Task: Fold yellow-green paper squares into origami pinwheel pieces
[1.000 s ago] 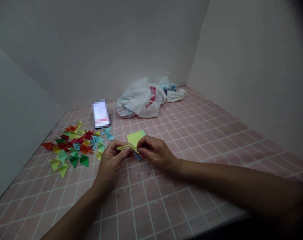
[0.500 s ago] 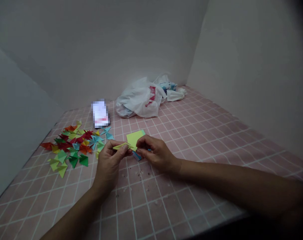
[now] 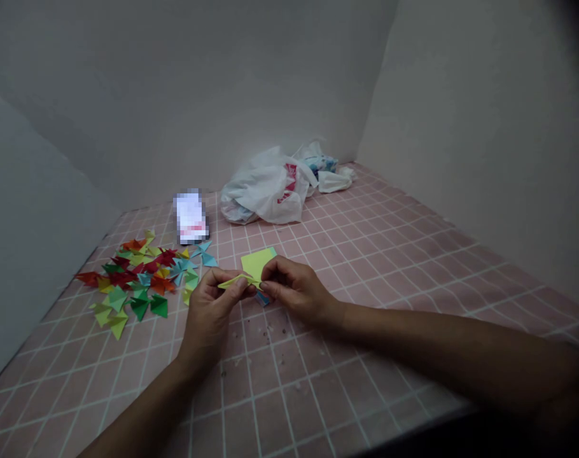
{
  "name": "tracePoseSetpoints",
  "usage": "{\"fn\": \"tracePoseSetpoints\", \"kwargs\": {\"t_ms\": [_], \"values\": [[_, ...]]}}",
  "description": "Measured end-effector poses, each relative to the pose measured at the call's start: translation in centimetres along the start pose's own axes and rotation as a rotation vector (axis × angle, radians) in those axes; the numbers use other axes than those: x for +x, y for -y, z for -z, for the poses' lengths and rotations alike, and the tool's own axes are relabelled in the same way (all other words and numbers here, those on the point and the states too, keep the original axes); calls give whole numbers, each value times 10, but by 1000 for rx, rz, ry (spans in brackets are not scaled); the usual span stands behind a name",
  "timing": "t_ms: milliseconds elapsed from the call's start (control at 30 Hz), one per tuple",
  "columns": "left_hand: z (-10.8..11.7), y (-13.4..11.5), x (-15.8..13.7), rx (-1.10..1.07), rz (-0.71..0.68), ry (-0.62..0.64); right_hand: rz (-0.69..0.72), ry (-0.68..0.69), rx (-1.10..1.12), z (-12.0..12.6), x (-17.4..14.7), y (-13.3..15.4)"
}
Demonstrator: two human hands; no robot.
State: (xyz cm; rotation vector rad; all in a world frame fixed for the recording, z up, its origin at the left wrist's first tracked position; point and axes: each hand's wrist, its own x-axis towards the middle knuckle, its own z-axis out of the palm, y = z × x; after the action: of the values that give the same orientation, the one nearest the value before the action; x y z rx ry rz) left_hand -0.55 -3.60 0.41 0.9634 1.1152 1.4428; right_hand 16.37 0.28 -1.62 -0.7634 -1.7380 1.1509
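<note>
A small folded piece of yellow paper [image 3: 230, 282] is held above the table between my two hands. The thumb and fingers of my left hand [image 3: 219, 292] are closed on its left and middle part. At its right end, the fingertips of my right hand [image 3: 292, 287] pinch the paper. Behind the hands lies a pad of yellow paper sheets [image 3: 257, 262] with a light blue-green edge, partly hidden by my right hand. A bit of blue paper [image 3: 262, 298] shows beneath the hands.
Many folded paper pieces [image 3: 139, 304] in red, orange, yellow, green and blue lie at the left. A lit phone [image 3: 191, 217] stands behind them. White plastic bags [image 3: 265, 191] rest near the back wall. Pink tiled cloth [image 3: 318, 394] covers the table.
My right hand's fingers have shifted slightly at the right end of the yellow paper. Both hands stay closed on it in nearly the same place.
</note>
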Motion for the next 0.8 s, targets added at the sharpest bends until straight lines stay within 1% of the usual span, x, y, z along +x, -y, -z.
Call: {"fn": "tracePoseSetpoints", "kwargs": {"t_ms": [167, 300, 467, 533, 800], "values": [[1, 1, -2, 58, -12, 62, -33, 40, 44, -1, 1, -1], [2, 1, -1, 131, -33, 56, -10, 31, 35, 0, 1, -2], [5, 0, 2, 394, -104, 107, 3, 34, -22, 1, 1, -2], [6, -1, 2, 458, -123, 130, 13, 37, -29, 1, 0, -1], [6, -2, 1, 439, -95, 116, 69, 32, -57, 2, -1, 0]]}}
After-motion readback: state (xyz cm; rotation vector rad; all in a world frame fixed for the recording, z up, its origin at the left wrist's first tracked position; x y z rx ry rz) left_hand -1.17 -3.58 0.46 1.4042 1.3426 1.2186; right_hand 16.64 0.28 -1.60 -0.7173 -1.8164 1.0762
